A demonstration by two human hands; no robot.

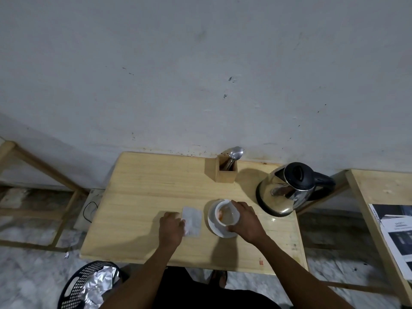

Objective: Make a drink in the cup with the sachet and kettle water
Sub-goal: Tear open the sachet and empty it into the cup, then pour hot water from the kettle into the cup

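A white cup [226,212] stands on a white saucer [213,221] in the middle of the wooden table [142,192]. The cup holds a little orange-brown content. My right hand [245,219] wraps around the cup's right side. A white sachet [193,220] lies flat on the table just left of the saucer. My left hand [171,226] rests on the sachet's left edge, fingers touching it. A steel kettle [287,190] with a black lid and handle stands at the table's right rear.
A wooden holder [225,172] with metal spoons [235,155] stands at the back edge by the wall. A black basket [87,286] with foil sits on the floor at the lower left. Another table with printed papers [396,233] is at the right.
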